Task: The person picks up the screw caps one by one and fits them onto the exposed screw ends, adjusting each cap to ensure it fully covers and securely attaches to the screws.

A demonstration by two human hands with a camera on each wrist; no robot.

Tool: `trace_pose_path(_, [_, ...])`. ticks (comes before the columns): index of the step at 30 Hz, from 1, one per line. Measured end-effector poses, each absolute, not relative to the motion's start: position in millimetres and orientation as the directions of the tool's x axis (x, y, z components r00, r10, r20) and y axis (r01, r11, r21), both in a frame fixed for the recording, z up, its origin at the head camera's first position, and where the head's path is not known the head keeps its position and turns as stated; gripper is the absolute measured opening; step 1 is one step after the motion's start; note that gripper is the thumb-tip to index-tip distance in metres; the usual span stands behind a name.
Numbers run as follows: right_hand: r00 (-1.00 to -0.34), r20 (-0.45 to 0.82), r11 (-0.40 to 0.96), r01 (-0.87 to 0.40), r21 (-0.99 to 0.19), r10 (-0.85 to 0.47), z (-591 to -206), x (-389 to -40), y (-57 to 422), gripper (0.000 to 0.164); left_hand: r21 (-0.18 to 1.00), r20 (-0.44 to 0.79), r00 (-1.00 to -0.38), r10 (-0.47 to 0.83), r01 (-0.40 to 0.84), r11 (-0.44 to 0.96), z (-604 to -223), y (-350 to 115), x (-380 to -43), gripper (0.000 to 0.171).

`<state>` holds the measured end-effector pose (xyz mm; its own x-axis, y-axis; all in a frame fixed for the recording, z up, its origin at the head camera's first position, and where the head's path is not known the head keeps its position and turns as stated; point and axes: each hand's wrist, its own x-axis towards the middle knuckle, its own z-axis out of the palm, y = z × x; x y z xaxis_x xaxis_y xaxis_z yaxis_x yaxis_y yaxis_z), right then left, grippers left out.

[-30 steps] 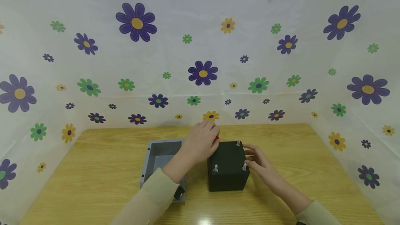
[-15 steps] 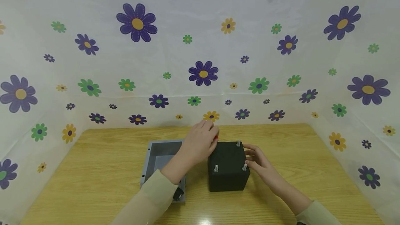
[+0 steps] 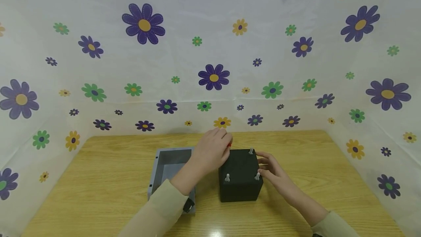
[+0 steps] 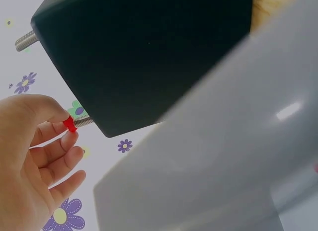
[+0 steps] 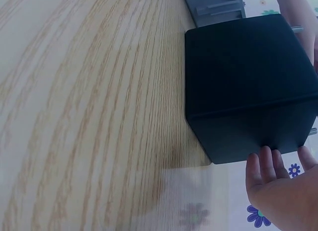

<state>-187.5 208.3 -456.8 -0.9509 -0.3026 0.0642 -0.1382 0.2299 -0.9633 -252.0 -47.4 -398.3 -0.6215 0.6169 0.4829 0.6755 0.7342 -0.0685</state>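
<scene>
Left of all the fingers, a grey open bin (image 3: 175, 149) stands on the wooden table (image 3: 98, 178), partly hidden by an arm. Next comes the left hand (image 3: 212, 149): its thumb and a fingertip pinch a small red piece (image 4: 69, 123), nut or cap, I cannot tell which, at the end of a threaded bolt (image 4: 83, 121); the other fingers are loosely spread. Right of this pinch sits the black box (image 3: 240, 167), with three more bolts (image 3: 227, 177) standing upright between both hands. At its right side, the right hand (image 3: 276, 171) rests extended fingers, thumb apart, against the box.
</scene>
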Motion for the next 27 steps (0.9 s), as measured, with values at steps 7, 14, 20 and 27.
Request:
trace_pose_path(7, [-0.948,0.071,0.221,-0.145,-0.965,-0.311,-456.6,-187.5,208.6,0.051,-0.041,0.479,-0.628,0.613,0.682,0.730,-397.3,-48.7,-249.8,0.007])
trace_pose_path(14, [-0.950,0.065,0.223,-0.138,-0.965,-0.305,-456.7,-187.3,207.9,0.051,-0.025,0.486,-0.626,0.610,0.688,0.725,-399.9,-50.3,-249.2,0.009])
trace_pose_path(20, [-0.953,0.059,0.228,-0.131,-0.965,-0.298,-457.4,-187.4,207.5,0.051,-0.010,0.486,-0.629,0.607,0.690,0.723,-401.2,-50.2,-249.1,0.009])
trace_pose_path(27, [-0.951,0.074,0.228,-0.146,-0.963,-0.299,-457.6,-187.4,207.1,0.051,0.013,0.494,-0.628,0.601,0.697,0.717,-402.5,-50.9,-249.0,0.007])
